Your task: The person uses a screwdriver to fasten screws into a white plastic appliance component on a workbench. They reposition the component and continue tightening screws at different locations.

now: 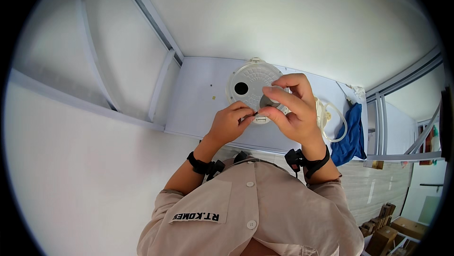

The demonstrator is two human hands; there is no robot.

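A round, white-rimmed unit (253, 72) with a grey ribbed face and a dark round hole lies on the white table. Over its near edge, my left hand (229, 122) is closed in a pinch at a tiny dark piece (256, 113), too small to name. Close beside it, my right hand (297, 107) is curled above the unit's right part, its thumb tip near the left fingertips. A pale, rounded thing (275, 96) shows between its thumb and fingers; I cannot make out what it is.
On the table's right side are a cream-coloured part with a pale looped hose (344, 130) and a blue cloth (350, 135). Small bits (213, 97) lie left of the unit. Framed white panels enclose the table. Cardboard boxes (382, 239) sit at the lower right.
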